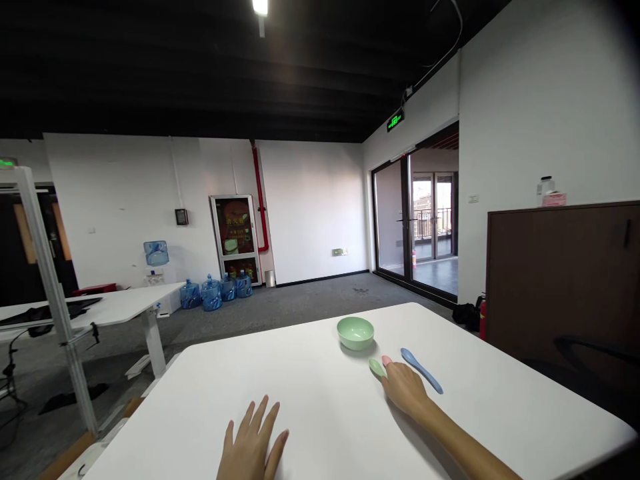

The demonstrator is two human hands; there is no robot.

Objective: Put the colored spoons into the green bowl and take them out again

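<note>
Head view. Left hand palm-down on white rectangular tabletop, fingers spread, holding nothing. Right hand farther forward, fingers loosely together, tips touching small pale-green spoon; cannot tell if gripped. Round pale-green ceramic bowl upright near fingertips. Slim blue plastic spoon lying diagonally just beside right hand. Dark brown wooden cabinet right of table. Blue water jugs stand well off on grey carpet.
</note>
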